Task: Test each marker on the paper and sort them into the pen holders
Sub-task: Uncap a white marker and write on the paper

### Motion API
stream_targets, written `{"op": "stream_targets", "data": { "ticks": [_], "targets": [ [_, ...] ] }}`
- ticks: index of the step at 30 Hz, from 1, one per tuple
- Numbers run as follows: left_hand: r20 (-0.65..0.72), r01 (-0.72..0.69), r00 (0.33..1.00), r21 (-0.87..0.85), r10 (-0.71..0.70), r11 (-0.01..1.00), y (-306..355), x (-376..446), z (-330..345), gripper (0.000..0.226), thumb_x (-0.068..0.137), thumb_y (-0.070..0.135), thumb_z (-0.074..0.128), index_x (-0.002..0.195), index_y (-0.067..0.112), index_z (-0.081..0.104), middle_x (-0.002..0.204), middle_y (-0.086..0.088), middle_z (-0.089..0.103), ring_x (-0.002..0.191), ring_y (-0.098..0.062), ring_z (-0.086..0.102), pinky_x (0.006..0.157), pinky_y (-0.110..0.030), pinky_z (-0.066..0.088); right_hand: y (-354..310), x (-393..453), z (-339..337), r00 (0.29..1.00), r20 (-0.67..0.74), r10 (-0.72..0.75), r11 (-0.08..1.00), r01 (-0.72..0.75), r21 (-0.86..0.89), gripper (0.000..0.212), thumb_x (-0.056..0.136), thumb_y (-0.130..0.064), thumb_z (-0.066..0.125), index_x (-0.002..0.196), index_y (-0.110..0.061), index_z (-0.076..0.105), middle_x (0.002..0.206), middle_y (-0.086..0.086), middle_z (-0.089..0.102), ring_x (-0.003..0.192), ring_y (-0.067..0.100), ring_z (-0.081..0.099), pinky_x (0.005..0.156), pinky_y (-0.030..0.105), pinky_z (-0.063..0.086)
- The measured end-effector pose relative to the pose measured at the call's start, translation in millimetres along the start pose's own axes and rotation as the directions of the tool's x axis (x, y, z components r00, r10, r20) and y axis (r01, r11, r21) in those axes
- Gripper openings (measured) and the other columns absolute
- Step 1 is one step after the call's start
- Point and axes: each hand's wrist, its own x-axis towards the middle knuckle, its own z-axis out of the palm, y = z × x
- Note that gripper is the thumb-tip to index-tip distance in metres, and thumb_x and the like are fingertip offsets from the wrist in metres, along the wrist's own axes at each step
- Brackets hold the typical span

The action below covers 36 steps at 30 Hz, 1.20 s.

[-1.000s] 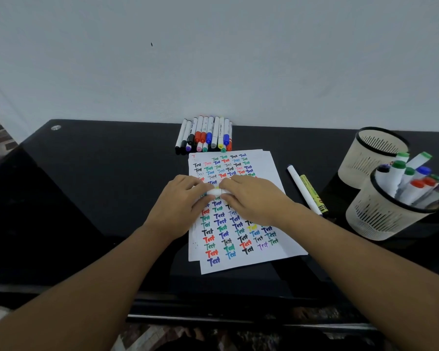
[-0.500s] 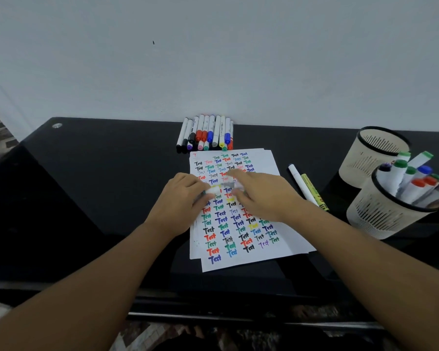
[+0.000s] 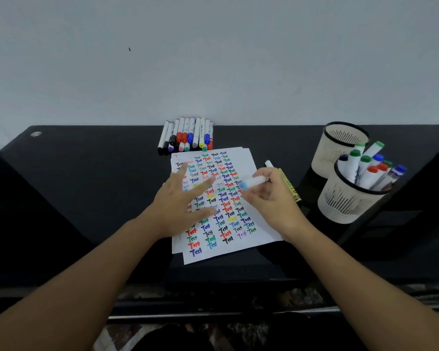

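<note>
two hands (image 3: 180, 206), one paper (image 3: 228, 239), two holders (image 3: 340, 145)

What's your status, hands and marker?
Left hand flat on the paper, fingers spread. Right hand grips a light-blue marker over the sheet. Near holder has markers; far holder looks empty. Nothing blocking.

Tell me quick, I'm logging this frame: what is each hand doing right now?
Left hand: open, fingers spread flat on the white paper sheet covered in coloured writing.
Right hand: holding a white marker with a light blue end.
</note>
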Motion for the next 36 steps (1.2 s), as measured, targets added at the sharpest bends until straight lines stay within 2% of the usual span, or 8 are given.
{"op": "stream_targets", "data": {
  "ticks": [3, 7, 12, 16, 19, 23, 27, 36],
  "targets": [
    [-0.049, -0.008, 0.999, 0.122, 0.014, 0.993, -2.5, -1.6, 15.1, 0.068, 0.080, 0.093, 0.019, 0.144, 0.074, 0.003, 0.166, 0.003, -0.024, 0.154, -0.028, -0.017, 0.123, -0.051, -0.009, 4.6, -9.4, 2.6, 0.991, -0.085, -0.105, 0.993, 0.109, 0.046, 0.005, 0.107, -0.023, 0.057, 0.108, -0.017, 0.059, 0.087, 0.013, 0.070, 0.084, 0.025, 0.070, 0.082, 0.031, 0.058],
    [-0.095, 0.010, 0.995, 0.104, 0.000, 0.995, -6.4, -1.6, 17.8, 0.072, 0.078, 0.096, 0.017, 0.145, 0.072, 0.010, 0.169, 0.001, -0.006, 0.155, -0.024, -0.008, 0.124, -0.048, -0.006, 4.7, -16.6, 1.6, 0.989, -0.116, -0.091, 0.996, 0.090, -0.017, 0.032, 0.102, -0.046, 0.055, 0.117, -0.023, 0.072, 0.076, -0.008, 0.067, 0.074, 0.011, 0.064, 0.076, 0.026, 0.055],
    [-0.093, 0.008, 0.996, 0.070, -0.001, 0.998, -13.4, 2.7, 18.1, 0.069, 0.075, 0.099, 0.019, 0.140, 0.076, 0.015, 0.170, 0.005, 0.003, 0.156, -0.023, -0.005, 0.124, -0.050, -0.002, 12.2, -18.7, -1.5, 0.985, -0.154, -0.080, 0.994, 0.066, -0.092, 0.006, 0.101, -0.028, 0.067, 0.104, -0.026, 0.072, 0.096, -0.017, 0.072, 0.090, 0.008, 0.070, 0.077, 0.025, 0.057],
    [-0.097, 0.010, 0.995, 0.064, -0.003, 0.998, -14.9, 3.0, 19.4, 0.068, 0.077, 0.098, 0.020, 0.141, 0.075, 0.017, 0.170, 0.006, 0.004, 0.156, -0.022, -0.004, 0.125, -0.049, -0.001, 13.6, -22.3, 1.3, 0.983, -0.150, -0.106, 0.985, 0.083, -0.151, 0.008, 0.097, -0.024, 0.073, 0.104, -0.023, 0.069, 0.095, -0.028, 0.069, 0.088, -0.004, 0.067, 0.070, 0.012, 0.051],
    [-0.113, 0.012, 0.994, 0.069, -0.004, 0.998, -12.8, 2.1, 19.6, 0.071, 0.076, 0.098, 0.018, 0.143, 0.073, 0.018, 0.169, 0.006, 0.006, 0.156, -0.023, -0.003, 0.125, -0.050, 0.000, 15.2, -21.7, 0.6, 0.982, -0.168, -0.081, 0.989, 0.059, -0.133, 0.009, 0.095, -0.026, 0.075, 0.100, -0.024, 0.069, 0.096, -0.018, 0.071, 0.089, -0.001, 0.066, 0.072, 0.015, 0.054],
    [-0.113, 0.019, 0.993, 0.082, -0.010, 0.996, -11.5, 1.9, 20.1, 0.071, 0.078, 0.097, 0.018, 0.144, 0.071, 0.017, 0.169, 0.005, 0.006, 0.156, -0.023, -0.003, 0.125, -0.050, 0.000, 17.0, -17.0, -0.8, 0.984, -0.179, 0.011, 0.991, -0.035, -0.130, 0.013, 0.101, -0.037, 0.064, 0.106, -0.025, 0.066, 0.094, -0.009, 0.068, 0.090, 0.003, 0.062, 0.076, 0.024, 0.052],
    [-0.120, 0.020, 0.993, 0.072, -0.011, 0.997, -11.0, 2.0, 20.6, 0.070, 0.080, 0.095, 0.022, 0.145, 0.070, 0.019, 0.169, 0.005, 0.007, 0.156, -0.022, -0.002, 0.125, -0.049, 0.000, 20.6, -14.4, -0.5, 0.986, -0.159, 0.044, 0.981, -0.072, -0.179, 0.014, 0.103, -0.041, 0.059, 0.106, -0.028, 0.064, 0.095, -0.011, 0.066, 0.092, 0.008, 0.063, 0.084, 0.034, 0.055],
    [-0.127, 0.026, 0.992, 0.065, -0.018, 0.998, -10.9, 2.4, 21.3, 0.072, 0.079, 0.097, 0.021, 0.145, 0.069, 0.021, 0.169, 0.005, 0.008, 0.156, -0.023, -0.001, 0.125, -0.049, 0.001, 21.3, -13.8, -1.5, 0.989, -0.143, 0.042, 0.968, -0.076, -0.241, 0.013, 0.104, -0.038, 0.058, 0.108, -0.026, 0.061, 0.101, -0.012, 0.067, 0.099, 0.006, 0.064, 0.088, 0.038, 0.056]
  ]
}}
